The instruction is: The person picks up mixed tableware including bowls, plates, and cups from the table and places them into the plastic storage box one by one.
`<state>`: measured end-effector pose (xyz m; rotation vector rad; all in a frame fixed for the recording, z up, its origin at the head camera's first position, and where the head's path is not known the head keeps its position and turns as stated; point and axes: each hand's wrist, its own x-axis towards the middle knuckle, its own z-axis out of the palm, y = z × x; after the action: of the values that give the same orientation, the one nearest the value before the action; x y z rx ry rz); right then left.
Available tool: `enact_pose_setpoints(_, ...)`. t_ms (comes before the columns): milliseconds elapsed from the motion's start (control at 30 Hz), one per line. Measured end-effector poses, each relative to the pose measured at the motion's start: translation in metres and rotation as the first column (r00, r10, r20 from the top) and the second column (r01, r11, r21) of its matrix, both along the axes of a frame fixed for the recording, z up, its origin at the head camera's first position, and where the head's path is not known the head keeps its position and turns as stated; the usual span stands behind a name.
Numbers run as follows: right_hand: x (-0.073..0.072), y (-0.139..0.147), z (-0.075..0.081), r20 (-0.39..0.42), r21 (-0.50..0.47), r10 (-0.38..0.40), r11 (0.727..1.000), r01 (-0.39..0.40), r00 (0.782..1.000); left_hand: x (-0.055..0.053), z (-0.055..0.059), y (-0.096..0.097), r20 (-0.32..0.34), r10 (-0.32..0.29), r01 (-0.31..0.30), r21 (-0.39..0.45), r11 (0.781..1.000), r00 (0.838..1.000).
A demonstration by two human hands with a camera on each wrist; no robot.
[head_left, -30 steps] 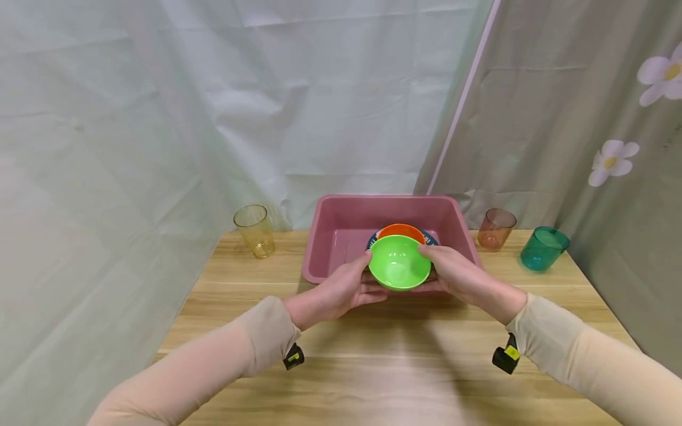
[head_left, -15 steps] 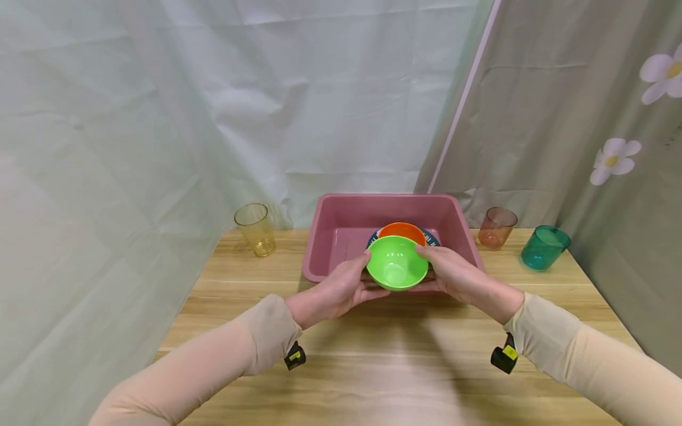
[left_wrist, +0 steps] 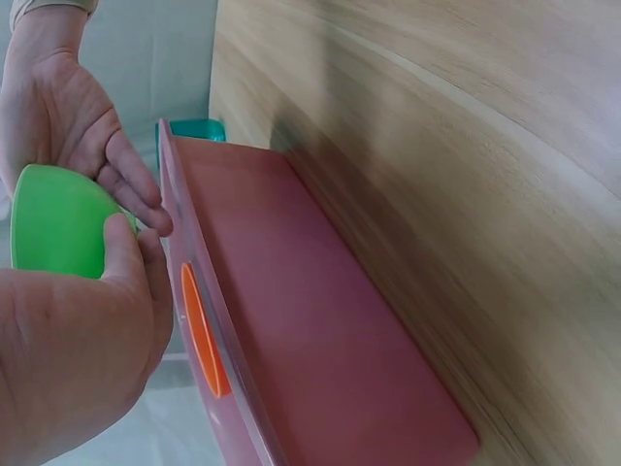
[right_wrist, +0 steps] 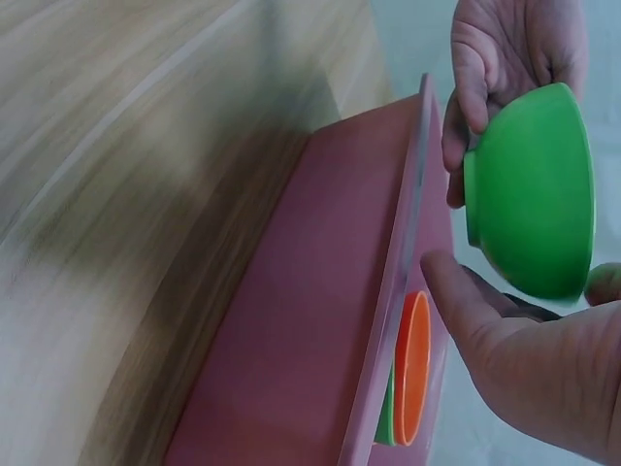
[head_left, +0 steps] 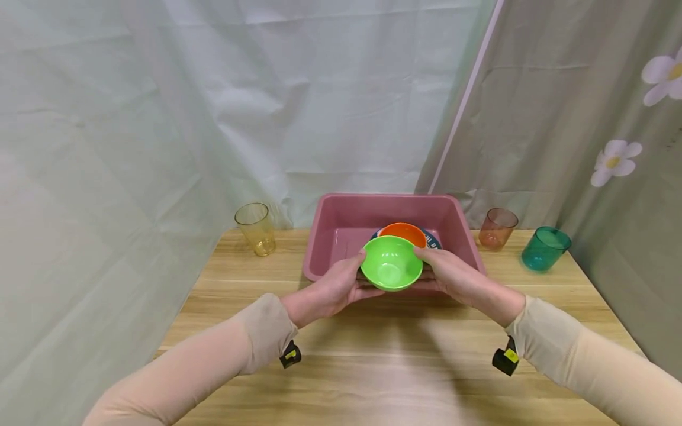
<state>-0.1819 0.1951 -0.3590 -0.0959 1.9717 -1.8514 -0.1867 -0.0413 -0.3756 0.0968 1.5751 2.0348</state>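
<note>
A light green bowl is held tilted in front of the pink basin, its inside facing me in the head view. My left hand grips its left side, thumb at the rim and fingers underneath. On the opposite side, my right hand has its thumb on the rim and its fingers stretched below the bowl. Inside the basin, an orange bowl sits on a dark blue plate with white lettering, partly hidden by the held bowl. A green edge shows beside the orange bowl in the right wrist view.
On the wooden table, a yellow clear cup stands left of the basin. A reddish clear cup and a teal cup are to its right. Pale curtains hang behind and beside the table.
The green bowl has shifted slightly to the left, with both hands still on it. More of the plate's right edge shows. The basin and cups have stayed in place.
</note>
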Motion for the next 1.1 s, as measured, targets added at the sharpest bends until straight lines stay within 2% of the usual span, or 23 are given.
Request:
enact_pose_setpoints(133,0.003,0.003,0.001,-0.081,0.056,0.042,0.998,-0.037,0.996,-0.002,0.000,-0.005,-0.028,0.012,-0.012,-0.012,1.000,1.000)
enact_pose_setpoints(300,0.008,0.007,0.003,-0.136,0.115,0.078,0.991,-0.063,0.988,-0.004,0.003,-0.010,-0.050,0.035,-0.036,-0.019,0.999,0.998)
enact_pose_setpoints(400,0.013,0.009,0.006,-0.170,0.240,0.094,0.969,-0.051,0.981,-0.005,0.004,-0.012,-0.057,0.053,-0.054,-0.016,0.998,0.997)
enact_pose_setpoints(500,0.018,0.012,0.008,-0.218,0.384,0.132,0.923,-0.039,0.967,-0.006,0.003,-0.014,-0.057,0.071,-0.071,-0.010,0.997,0.996)
enact_pose_setpoints(600,0.024,0.015,0.007,-0.276,0.479,0.181,0.877,-0.028,0.944,-0.008,0.003,-0.016,-0.058,0.085,-0.086,-0.008,0.996,0.995)
enact_pose_setpoints(700,0.029,0.020,0.005,-0.354,0.546,0.239,0.838,-0.008,0.904,-0.010,0.003,-0.017,-0.063,0.092,-0.093,-0.011,0.996,0.994)
enact_pose_setpoints(800,0.033,0.025,0.001,-0.433,0.611,0.299,0.791,0.034,0.850,-0.012,0.005,-0.018,-0.065,0.098,-0.099,-0.014,0.995,0.993)
enact_pose_setpoints(900,0.036,0.030,-0.003,-0.490,0.680,0.356,0.727,0.094,0.796,-0.014,0.007,-0.020,-0.062,0.107,-0.108,-0.015,0.994,0.992)
enact_pose_setpoints(1100,0.041,0.042,-0.006,-0.507,0.800,0.475,0.570,0.187,0.720,-0.018,0.010,-0.021,-0.046,0.133,-0.133,-0.009,0.991,0.990)
